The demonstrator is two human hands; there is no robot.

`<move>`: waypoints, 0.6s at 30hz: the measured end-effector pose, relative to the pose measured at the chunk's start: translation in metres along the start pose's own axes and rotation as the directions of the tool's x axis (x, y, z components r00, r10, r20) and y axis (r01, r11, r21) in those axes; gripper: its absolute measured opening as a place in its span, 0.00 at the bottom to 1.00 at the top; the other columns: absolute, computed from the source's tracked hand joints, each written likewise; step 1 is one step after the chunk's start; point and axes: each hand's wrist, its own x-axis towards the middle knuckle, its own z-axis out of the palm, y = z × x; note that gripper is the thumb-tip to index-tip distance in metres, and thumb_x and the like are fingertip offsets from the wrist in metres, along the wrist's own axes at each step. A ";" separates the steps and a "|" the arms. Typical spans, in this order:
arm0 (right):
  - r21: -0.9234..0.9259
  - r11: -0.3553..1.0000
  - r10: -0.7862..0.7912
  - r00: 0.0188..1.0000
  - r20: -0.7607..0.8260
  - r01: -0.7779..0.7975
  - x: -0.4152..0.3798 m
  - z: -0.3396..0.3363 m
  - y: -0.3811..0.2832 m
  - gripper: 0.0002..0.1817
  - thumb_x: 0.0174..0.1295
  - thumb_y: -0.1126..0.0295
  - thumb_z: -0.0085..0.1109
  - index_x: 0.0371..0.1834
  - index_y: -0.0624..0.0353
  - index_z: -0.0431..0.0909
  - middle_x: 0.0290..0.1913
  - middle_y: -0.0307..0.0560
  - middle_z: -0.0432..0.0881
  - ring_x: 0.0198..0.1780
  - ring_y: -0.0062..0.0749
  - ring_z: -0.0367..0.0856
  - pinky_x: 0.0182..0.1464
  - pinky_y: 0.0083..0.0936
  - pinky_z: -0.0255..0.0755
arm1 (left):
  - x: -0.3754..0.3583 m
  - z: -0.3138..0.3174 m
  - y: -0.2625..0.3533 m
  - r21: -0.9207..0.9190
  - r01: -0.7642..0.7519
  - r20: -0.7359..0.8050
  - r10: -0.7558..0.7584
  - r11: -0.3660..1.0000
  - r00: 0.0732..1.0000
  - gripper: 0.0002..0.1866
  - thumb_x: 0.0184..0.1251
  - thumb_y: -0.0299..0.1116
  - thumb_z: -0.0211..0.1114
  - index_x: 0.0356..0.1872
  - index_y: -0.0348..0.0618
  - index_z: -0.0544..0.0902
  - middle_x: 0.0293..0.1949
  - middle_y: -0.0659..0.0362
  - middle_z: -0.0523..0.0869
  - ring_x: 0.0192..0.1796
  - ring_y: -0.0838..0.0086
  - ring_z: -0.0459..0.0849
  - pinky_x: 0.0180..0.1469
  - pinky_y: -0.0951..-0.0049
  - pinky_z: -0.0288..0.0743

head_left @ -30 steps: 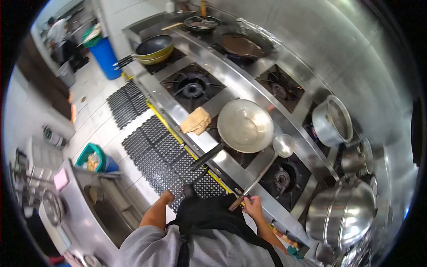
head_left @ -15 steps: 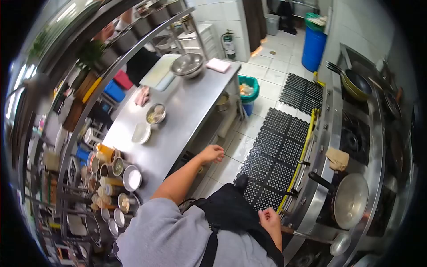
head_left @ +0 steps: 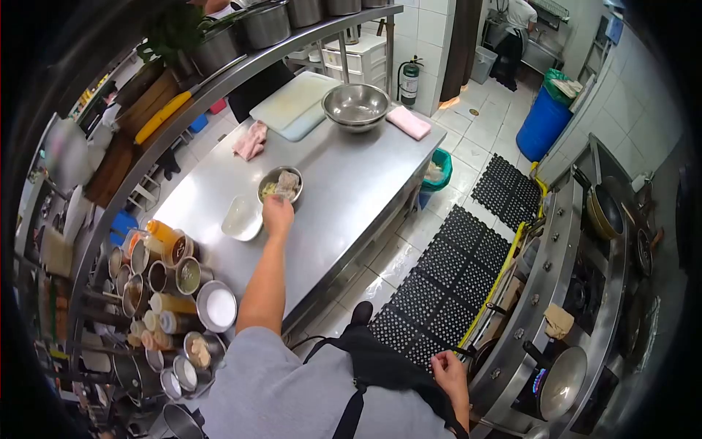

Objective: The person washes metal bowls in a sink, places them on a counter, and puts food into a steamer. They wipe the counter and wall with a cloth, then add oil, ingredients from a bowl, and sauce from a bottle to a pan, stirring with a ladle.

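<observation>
left hand (head_left: 278, 216) at food bowl (head_left: 280, 184), no legible writing

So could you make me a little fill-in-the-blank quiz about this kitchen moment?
1. The left hand touches a small metal bowl on the steel ____.
2. The big drum by the wall is coloured ____.
3. The black mats lie on the ____.
4. The wok sits on the ____.

Missing words: table; blue; floor; stove

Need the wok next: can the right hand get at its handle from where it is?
Probably yes: the right hand hangs empty at the hip, beside the wok handle, with nothing between them.
</observation>
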 end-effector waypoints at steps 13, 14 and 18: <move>-0.125 0.987 -0.078 0.979 0.189 0.103 0.115 0.071 -0.137 0.14 0.62 0.63 0.64 0.41 0.63 0.79 0.26 0.53 0.83 0.29 0.42 0.84 0.34 0.33 0.75 | 0.134 0.016 0.026 0.518 -0.515 0.576 0.166 0.683 0.800 0.44 0.45 0.53 0.72 0.64 0.43 0.68 0.54 0.45 0.84 0.61 0.47 0.78 0.66 0.51 0.64; -0.144 0.981 -0.094 0.972 0.218 0.127 0.119 0.072 -0.145 0.14 0.62 0.63 0.64 0.42 0.63 0.79 0.27 0.54 0.83 0.30 0.44 0.85 0.35 0.34 0.76 | 0.135 0.018 0.023 0.518 -0.510 0.578 0.158 0.686 0.800 0.44 0.45 0.53 0.72 0.64 0.43 0.68 0.54 0.45 0.84 0.61 0.47 0.78 0.66 0.51 0.64; -0.198 0.948 -0.193 0.944 0.267 0.250 0.132 0.074 -0.146 0.14 0.64 0.64 0.64 0.45 0.64 0.78 0.27 0.49 0.83 0.27 0.32 0.82 0.32 0.29 0.74 | 0.144 0.012 0.016 0.339 -0.422 0.558 0.181 0.841 0.809 0.41 0.47 0.48 0.70 0.64 0.47 0.67 0.53 0.43 0.83 0.59 0.46 0.79 0.66 0.53 0.63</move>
